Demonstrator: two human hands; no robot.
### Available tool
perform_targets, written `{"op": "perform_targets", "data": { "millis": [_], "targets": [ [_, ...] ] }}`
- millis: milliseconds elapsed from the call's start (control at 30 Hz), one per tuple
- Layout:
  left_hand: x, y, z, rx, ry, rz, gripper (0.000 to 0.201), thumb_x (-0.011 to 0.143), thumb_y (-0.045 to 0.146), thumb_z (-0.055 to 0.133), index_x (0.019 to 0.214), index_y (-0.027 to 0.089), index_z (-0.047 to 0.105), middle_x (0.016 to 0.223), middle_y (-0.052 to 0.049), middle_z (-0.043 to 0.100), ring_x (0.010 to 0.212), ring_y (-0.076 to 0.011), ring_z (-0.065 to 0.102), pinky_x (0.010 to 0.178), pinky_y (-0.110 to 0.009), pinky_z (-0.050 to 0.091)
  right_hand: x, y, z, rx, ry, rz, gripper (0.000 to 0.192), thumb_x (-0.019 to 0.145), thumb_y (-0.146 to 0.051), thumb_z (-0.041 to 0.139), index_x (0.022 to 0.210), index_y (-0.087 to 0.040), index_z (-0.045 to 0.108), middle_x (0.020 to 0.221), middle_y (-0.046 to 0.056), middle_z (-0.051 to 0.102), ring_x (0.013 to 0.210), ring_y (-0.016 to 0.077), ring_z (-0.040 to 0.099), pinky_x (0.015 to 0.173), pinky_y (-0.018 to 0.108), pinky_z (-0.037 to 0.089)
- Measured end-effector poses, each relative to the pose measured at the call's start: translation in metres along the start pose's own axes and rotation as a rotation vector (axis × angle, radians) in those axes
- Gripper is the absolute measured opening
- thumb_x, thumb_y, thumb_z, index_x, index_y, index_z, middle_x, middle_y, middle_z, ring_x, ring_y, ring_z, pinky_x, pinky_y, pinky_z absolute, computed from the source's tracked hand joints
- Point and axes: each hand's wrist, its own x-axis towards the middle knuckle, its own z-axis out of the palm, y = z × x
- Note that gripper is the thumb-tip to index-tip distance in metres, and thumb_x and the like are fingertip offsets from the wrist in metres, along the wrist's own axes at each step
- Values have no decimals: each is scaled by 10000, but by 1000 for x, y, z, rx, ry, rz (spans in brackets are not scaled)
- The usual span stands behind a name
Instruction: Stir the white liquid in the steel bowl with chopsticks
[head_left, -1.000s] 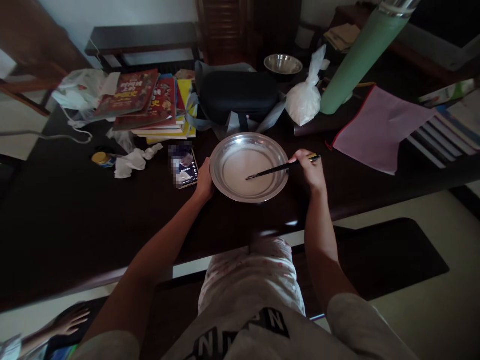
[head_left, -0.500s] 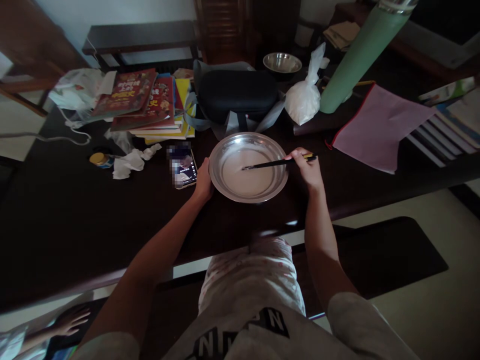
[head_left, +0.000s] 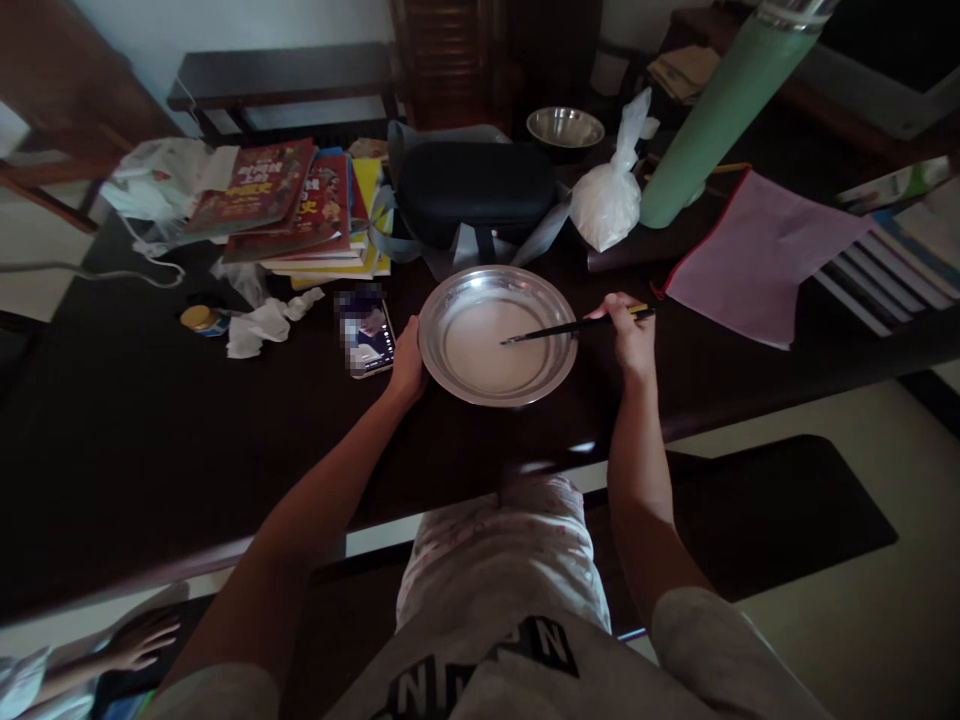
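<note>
A shallow metal basin (head_left: 553, 308) with pale whitish liquid in it sits on the dark table (head_left: 150, 430) in front of me. My left hand (head_left: 407, 360) grips the basin's left rim. My right hand (head_left: 628, 333) is closed around dark chopsticks (head_left: 559, 329) just right of the basin. Their tips reach into the liquid right of the basin's middle.
A phone (head_left: 366, 337) with a lit screen lies left of the basin. Behind are a book stack (head_left: 300, 205), a black case (head_left: 472, 190), a white plastic bag (head_left: 611, 195), a small metal bowl (head_left: 565, 127), a green flask (head_left: 709, 120) and a pink folder (head_left: 750, 255). Another person's hand (head_left: 142, 640) shows bottom left.
The chopstick tips swept from the basin's middle to the upper left, then to the right. My right hand shifted slightly right. My left hand stayed on the rim.
</note>
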Motion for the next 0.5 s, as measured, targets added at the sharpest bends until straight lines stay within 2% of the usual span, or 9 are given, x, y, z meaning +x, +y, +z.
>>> {"op": "perform_targets", "data": {
  "millis": [167,367,400,500],
  "targets": [
    [2,-2,-2,20,5,13,363,1054,303,587,718,226,702,712,-7,652,709,-170,592,683,-260,501,-1,-4,5,-13,-179,-11,533,811,-797,737,666,-284,751,713,-5,767,756,205,732,820,389,586],
    [1,1,-1,24,31,2,334,1031,294,619,715,217,696,723,-7,651,724,-167,602,708,-264,506,-1,-3,0,-31,18,-9,550,867,-781,686,647,-278,721,640,-8,724,681,192,697,798,385,584],
    [0,2,-1,18,30,-9,331,1034,301,614,726,215,700,731,-7,657,728,-168,605,717,-267,512,-1,-3,-1,-27,-1,-3,555,871,-777,684,637,-275,713,627,-9,714,669,187,690,793,381,580],
    [-2,3,1,15,24,-29,313,1042,310,593,773,208,716,755,-4,681,756,-167,625,745,-265,529,-1,-4,3,-14,-180,11,566,817,-806,720,635,-271,711,677,-3,749,723,192,716,787,371,578]
  ]
}}
